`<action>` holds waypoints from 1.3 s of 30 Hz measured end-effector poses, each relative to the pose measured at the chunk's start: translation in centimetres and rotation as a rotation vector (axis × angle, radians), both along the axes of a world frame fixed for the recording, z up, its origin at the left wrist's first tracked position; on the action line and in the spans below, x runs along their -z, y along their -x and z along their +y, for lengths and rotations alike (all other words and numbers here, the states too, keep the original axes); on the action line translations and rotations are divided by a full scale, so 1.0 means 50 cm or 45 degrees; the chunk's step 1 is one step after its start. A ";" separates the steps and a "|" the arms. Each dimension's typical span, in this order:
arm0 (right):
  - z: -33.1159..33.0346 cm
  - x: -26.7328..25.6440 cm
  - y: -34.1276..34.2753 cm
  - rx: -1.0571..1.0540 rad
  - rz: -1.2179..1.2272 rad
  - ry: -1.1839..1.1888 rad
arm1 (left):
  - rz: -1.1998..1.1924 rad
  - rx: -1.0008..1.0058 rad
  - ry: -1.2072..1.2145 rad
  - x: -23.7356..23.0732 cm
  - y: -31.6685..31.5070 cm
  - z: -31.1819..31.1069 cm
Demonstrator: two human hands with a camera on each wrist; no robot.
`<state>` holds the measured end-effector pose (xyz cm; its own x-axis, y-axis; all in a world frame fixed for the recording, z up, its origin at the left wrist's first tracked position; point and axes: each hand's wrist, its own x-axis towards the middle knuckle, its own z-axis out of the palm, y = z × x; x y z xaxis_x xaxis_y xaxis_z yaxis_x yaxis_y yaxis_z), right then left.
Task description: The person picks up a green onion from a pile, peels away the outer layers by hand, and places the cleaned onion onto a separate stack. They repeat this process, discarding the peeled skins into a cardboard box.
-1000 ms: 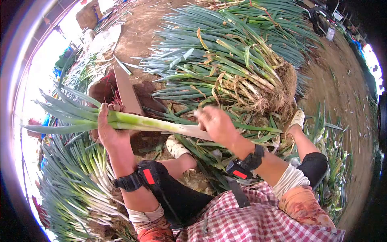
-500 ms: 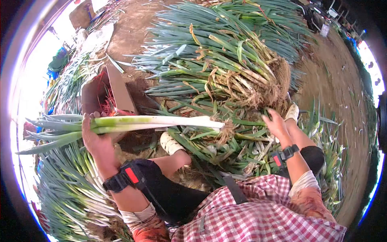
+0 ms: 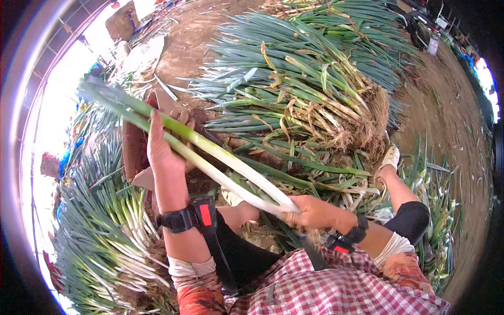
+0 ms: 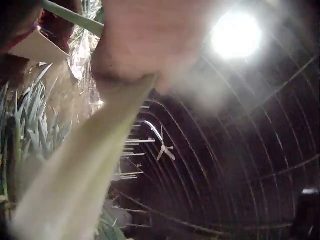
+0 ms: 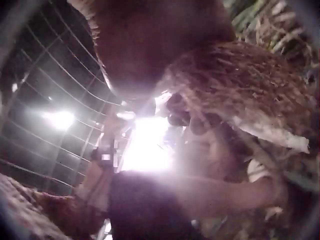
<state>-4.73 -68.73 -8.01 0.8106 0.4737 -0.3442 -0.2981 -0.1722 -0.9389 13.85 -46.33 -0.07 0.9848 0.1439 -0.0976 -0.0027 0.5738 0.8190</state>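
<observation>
Two long green onions (image 3: 231, 160) slant across the head view, green leaves at upper left and white ends at lower right. The left hand (image 3: 169, 152) grips them around the green part, thumb in front. At the root end the right hand (image 3: 317, 212) pinches the white stalks, its fingertips hiding part of the roots. A blurred pale stalk (image 4: 75, 165) runs below the left hand (image 4: 145, 40) in the left wrist view. Brown roots (image 5: 245, 80) fill the upper right of the right wrist view, beside the right hand (image 5: 145, 45).
A large heap of onions with roots (image 3: 362, 118) lies ahead. Cleaned white-stalked onions (image 3: 121, 252) are piled at the left. A cardboard box (image 3: 137, 152) stands behind the left hand. Loose leaves and peelings (image 3: 336, 184) cover the ground between the feet.
The onions have swung from nearly level to a steep slant. My right hand has come back from the right and taken hold of their root end. My left hand keeps its grip.
</observation>
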 end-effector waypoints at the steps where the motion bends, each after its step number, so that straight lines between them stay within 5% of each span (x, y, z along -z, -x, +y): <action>1: 0.009 -0.011 0.001 0.002 0.250 -0.119 | 0.024 0.033 0.056 -0.010 -0.003 -0.022; 3: 0.016 -0.005 -0.007 0.036 0.291 -0.184 | -0.011 0.165 0.118 0.013 -0.011 -0.058; 4: 0.018 0.002 -0.007 0.063 0.340 -0.256 | -0.115 0.512 0.226 0.071 -0.037 -0.054; 6: 0.023 0.019 -0.007 0.107 0.387 -0.251 | 0.122 0.478 0.044 0.094 0.012 -0.118; 7: 0.025 0.031 -0.007 0.141 0.431 -0.252 | 0.220 0.683 0.079 0.144 0.021 -0.125; 12: 0.021 0.142 0.035 0.444 0.768 -0.407 | 0.671 0.689 0.102 0.360 0.209 -0.211; 13: 0.010 0.163 0.043 0.475 0.793 -0.407 | 0.734 0.698 -0.030 0.478 0.239 -0.222; 16: -0.019 0.218 0.094 0.476 0.774 -0.100 | 0.713 0.645 -0.382 0.480 0.305 -0.262; 17: -0.029 0.247 0.112 0.469 0.632 -0.120 | 0.728 0.599 0.064 0.504 0.308 -0.261; 20: -0.044 0.201 0.140 0.586 0.626 -0.338 | 0.539 0.383 -0.149 0.444 0.274 -0.265; 22: -0.058 0.157 0.154 0.581 0.530 -0.080 | 0.435 0.253 -0.135 0.440 0.255 -0.269; 23: -0.057 0.089 0.154 0.564 0.826 -0.274 | 0.346 0.203 -0.274 0.413 0.243 -0.266; 26: -0.045 0.059 0.182 0.602 0.803 -0.413 | 0.355 0.270 -0.207 0.288 0.237 -0.242; 29: -0.080 0.089 0.219 0.682 0.687 -0.171 | 0.044 0.273 -0.126 0.257 0.231 -0.240; 31: -0.102 0.103 0.241 0.545 0.516 0.070 | 0.020 0.323 -0.153 0.156 0.236 -0.199; 33: -0.115 0.108 0.256 0.605 0.592 -0.092 | -0.038 0.313 -0.224 0.103 0.228 -0.158; 35: -0.165 0.145 0.267 0.393 0.313 0.387 | -0.171 0.176 -0.282 0.058 0.198 -0.105; 36: -0.183 0.153 0.267 0.276 0.004 0.878 | -0.280 0.196 -0.145 0.024 0.186 -0.069; 37: -0.209 0.177 0.270 0.276 -0.006 0.880 | -0.316 0.118 -0.280 -0.011 0.168 -0.030; 39: -0.252 0.233 0.271 0.785 0.306 0.882 | -0.445 0.002 -0.638 -0.052 0.113 0.065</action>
<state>-18.27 -81.35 -19.67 0.7203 -0.3842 -0.5776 -0.6935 -0.4146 -0.5892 8.20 -43.08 2.54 0.9465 0.0871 0.3106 -0.3195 0.1191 0.9401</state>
